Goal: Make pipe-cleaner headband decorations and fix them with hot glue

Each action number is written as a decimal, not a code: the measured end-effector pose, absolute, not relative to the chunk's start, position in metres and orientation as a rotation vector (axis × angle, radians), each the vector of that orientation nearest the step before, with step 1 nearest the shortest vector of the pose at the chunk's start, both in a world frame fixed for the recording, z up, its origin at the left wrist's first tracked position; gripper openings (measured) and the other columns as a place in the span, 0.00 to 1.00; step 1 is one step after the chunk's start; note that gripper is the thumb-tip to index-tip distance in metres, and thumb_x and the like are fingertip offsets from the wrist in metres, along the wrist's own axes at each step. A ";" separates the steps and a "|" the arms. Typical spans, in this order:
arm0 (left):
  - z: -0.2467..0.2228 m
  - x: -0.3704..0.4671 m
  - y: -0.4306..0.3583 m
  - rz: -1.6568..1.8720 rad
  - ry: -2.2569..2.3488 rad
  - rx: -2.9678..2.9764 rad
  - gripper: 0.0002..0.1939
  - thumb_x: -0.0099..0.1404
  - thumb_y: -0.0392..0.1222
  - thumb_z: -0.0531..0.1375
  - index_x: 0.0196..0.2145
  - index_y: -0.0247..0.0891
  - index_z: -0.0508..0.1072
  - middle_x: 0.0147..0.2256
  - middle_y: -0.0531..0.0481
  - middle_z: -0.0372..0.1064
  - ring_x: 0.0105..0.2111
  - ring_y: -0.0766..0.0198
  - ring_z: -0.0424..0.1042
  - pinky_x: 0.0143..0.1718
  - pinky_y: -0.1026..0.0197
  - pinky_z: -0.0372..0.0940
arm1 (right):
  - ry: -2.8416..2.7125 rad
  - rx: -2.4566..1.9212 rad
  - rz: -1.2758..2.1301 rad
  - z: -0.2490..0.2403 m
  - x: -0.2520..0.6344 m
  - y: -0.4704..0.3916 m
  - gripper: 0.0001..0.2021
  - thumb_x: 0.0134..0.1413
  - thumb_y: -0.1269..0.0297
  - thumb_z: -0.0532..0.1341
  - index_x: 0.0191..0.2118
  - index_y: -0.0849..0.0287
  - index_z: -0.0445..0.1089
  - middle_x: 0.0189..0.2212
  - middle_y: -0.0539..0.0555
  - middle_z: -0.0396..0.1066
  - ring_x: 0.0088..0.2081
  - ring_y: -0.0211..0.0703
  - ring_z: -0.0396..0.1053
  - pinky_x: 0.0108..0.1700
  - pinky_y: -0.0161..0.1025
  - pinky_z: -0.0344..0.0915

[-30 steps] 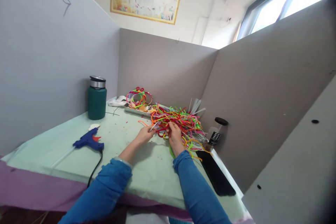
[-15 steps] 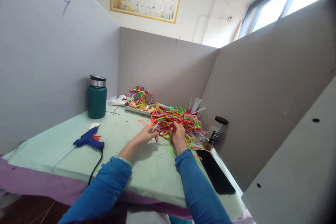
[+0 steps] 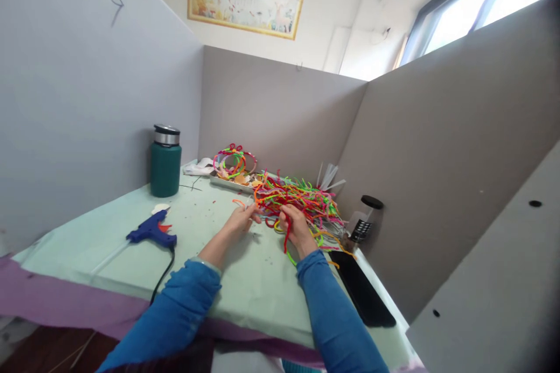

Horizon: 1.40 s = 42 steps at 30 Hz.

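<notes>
My right hand [image 3: 296, 227] is closed in a pinch on a red pipe cleaner [image 3: 287, 235], whose end hangs down below the fingers. My left hand [image 3: 243, 218] is closed too, fingertips together, with a thin pale stick [image 3: 250, 201] showing faintly above it. Just beyond both hands lies a tangled heap of coloured pipe cleaners [image 3: 306, 198], mostly red, green, orange and pink. A few yellow and green strands reach under my right wrist.
A blue glue gun [image 3: 151, 230] with its cord lies at left, before a green flask [image 3: 165, 163]. Behind the heap sits a metal tray [image 3: 231, 182] with pipe-cleaner rings [image 3: 234, 160]. At right are a black phone [image 3: 363, 291], a black-lidded container [image 3: 365, 221] and pale sticks [image 3: 329, 176].
My right hand has drawn a red pipe cleaner up from the heap, and its end now hangs free. My left hand has shifted slightly left, and its pale stick shows less.
</notes>
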<state>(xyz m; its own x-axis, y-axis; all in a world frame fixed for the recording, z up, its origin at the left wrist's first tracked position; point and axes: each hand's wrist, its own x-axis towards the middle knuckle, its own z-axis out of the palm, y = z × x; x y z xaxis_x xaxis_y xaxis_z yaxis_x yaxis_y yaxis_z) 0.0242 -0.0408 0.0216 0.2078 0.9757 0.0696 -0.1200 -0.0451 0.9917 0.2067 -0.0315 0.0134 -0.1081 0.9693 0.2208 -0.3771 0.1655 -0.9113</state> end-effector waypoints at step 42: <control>0.026 0.006 -0.032 1.248 0.713 1.020 0.13 0.55 0.42 0.61 0.36 0.30 0.71 0.14 0.65 0.44 0.11 0.78 0.37 0.14 0.67 0.32 | -1.847 -0.858 1.583 0.002 0.179 -0.056 0.13 0.47 0.56 0.66 0.28 0.62 0.69 0.17 0.48 0.69 0.16 0.30 0.58 0.18 0.28 0.50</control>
<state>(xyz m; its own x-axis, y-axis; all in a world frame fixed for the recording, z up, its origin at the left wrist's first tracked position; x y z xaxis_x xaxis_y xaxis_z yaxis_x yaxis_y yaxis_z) 0.0056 -0.0322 0.0256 0.2081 0.9739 0.0902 -0.4163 0.0047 0.9092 0.1785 -0.0557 0.0021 -0.6420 0.7667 0.0044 0.1128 0.1001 -0.9886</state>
